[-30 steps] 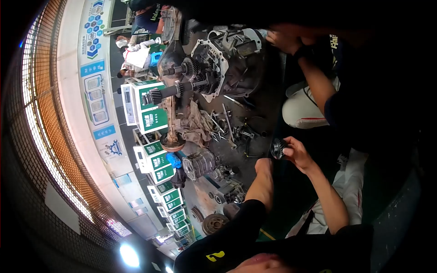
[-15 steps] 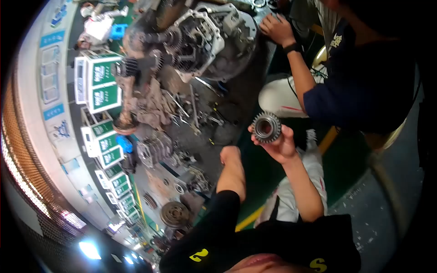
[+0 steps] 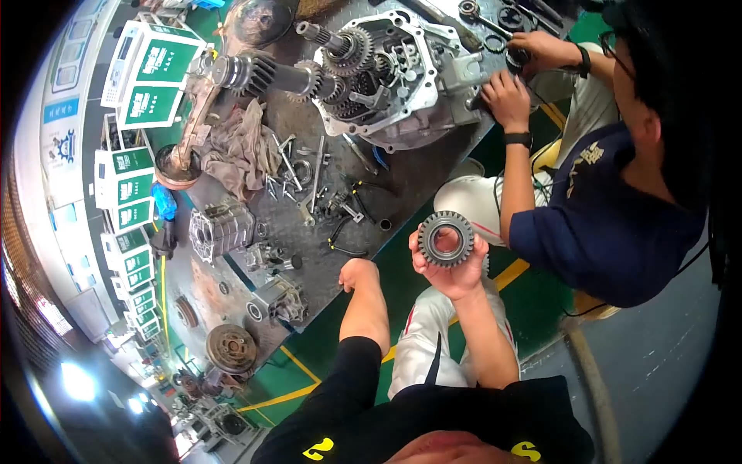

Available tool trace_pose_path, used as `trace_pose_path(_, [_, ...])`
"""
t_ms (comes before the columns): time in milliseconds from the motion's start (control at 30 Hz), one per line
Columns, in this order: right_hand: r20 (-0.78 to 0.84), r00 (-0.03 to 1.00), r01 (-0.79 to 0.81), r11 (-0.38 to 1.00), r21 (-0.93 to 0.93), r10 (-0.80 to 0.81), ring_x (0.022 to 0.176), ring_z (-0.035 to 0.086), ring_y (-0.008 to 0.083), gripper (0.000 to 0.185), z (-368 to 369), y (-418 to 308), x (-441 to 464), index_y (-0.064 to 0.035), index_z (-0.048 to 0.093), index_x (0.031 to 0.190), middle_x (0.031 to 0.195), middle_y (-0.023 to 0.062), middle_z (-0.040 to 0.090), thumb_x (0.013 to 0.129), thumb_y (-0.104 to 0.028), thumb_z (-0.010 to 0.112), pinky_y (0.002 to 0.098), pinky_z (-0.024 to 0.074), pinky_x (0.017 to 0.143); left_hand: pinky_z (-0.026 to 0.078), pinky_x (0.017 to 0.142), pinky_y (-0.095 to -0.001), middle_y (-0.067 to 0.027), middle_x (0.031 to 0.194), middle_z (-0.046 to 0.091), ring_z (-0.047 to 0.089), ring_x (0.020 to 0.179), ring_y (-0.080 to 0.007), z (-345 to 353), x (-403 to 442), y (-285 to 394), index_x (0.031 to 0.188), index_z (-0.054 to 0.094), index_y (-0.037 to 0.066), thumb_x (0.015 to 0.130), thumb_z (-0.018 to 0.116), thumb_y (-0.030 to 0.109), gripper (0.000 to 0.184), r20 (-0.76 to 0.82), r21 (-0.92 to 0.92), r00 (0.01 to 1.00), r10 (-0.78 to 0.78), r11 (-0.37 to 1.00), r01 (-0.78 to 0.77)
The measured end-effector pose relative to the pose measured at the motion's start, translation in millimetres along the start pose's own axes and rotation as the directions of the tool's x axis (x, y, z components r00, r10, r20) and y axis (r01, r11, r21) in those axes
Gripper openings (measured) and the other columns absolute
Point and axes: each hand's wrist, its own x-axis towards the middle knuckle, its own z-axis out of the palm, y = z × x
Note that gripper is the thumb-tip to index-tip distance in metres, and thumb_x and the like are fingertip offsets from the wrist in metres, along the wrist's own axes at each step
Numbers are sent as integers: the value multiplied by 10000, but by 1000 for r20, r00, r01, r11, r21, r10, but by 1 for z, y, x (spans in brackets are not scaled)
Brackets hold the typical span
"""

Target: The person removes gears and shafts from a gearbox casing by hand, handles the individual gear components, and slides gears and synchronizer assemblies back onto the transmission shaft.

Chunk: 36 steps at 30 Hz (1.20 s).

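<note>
A steel ring gear [image 3: 446, 239] with teeth around its rim and a wide central hole is in my right hand [image 3: 462, 277]. The fingers and thumb grip it from below and the sides, its face turned up toward me. My left hand [image 3: 360, 274] is closed in a loose fist by the near edge of the metal workbench [image 3: 340, 247]; whatever it may hold is hidden. Beyond it on the bench lie a black-and-yellow cable [image 3: 338, 240] and a small dark ring [image 3: 385, 224].
An opened gearbox housing [image 3: 421, 93] with a geared shaft [image 3: 270, 77] stands on the bench. Wrenches [image 3: 317, 174], rags [image 3: 236, 147] and a finned metal casing [image 3: 220, 232] lie nearby. On the right, a seated co-worker [image 3: 595, 201] handles parts at the bench.
My view has shifted, showing more of the bench's far end. The gear stays in my right hand, its hole now facing me more squarely. Both of the co-worker's hands now show.
</note>
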Motion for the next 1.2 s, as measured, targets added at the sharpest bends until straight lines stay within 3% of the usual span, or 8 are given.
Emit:
trace_pose_path(67, [-11,999,-31,999,-24,31,960,645,317,857,5,-5,8,-5,499,1360,1242,275,560,816,-653,636,386,545,830,436,1083,-366,-172,1502,469,519,1320,-302,-7,-14,-2,1449,395,-74,983,459,134,514,64,375,969,237,894,-244])
trace_pose_path(133, [-118,993,-42,985,-169,22,870,641,271,989,14,-6,14,27,495,1334,1157,227,567,760,-770,613,352,517,741,468,1050,-377,-190,1465,502,542,1298,-307,-11,-23,-2,1450,393,-76,954,513,107,543,39,330,973,228,916,-228])
trace_pose_path(200, [-137,989,-81,972,-219,51,860,631,264,1022,18,-11,21,14,494,1351,1167,229,560,749,-807,585,343,505,724,475,984,-542,-250,1190,663,635,1112,-428,12,14,-4,1272,469,-11,1042,250,325,462,-3,411,967,256,882,-232])
trace_pose_path(367, [-139,987,-102,977,-190,76,852,636,273,1046,18,-6,30,21,490,1349,1163,243,565,723,-810,603,353,514,720,479,971,-547,-243,1121,689,639,1092,-437,34,34,-7,1206,537,26,1040,272,362,459,-291,40,949,126,992,-119])
trace_pose_path(633, [-188,976,-145,969,-198,108,873,639,284,986,24,6,29,22,495,1335,1169,247,565,747,-756,640,332,525,725,498,941,-556,-228,1120,695,662,1051,-433,42,34,1,1225,536,39,1047,279,375,459,-331,15,942,56,998,-54])
trace_pose_path(833, [-268,960,-11,944,-329,-82,1146,632,313,710,34,9,36,27,459,1366,1296,207,583,891,-466,646,408,533,988,501,932,-566,-220,1096,705,665,1051,-433,52,50,0,1223,536,43,1045,291,394,464,-409,-106,912,-24,994,-21])
trace_pose_path(967, [-213,876,98,593,-799,-433,1113,619,207,668,33,13,40,39,461,1317,1246,125,566,726,42,771,351,519,971,505,928,-561,-220,1093,707,666,1051,-431,56,53,1,1223,537,43,1043,299,394,461,-433,-94,901,-16,995,-28])
trace_pose_path(1200, [62,890,-8,-152,-988,-451,1116,605,186,694,33,13,39,36,503,1298,1266,133,568,672,34,803,313,498,983,514,907,-559,-202,1108,709,676,1030,-422,42,26,0,1225,544,73,1040,312,399,441,-390,75,914,112,993,-90])
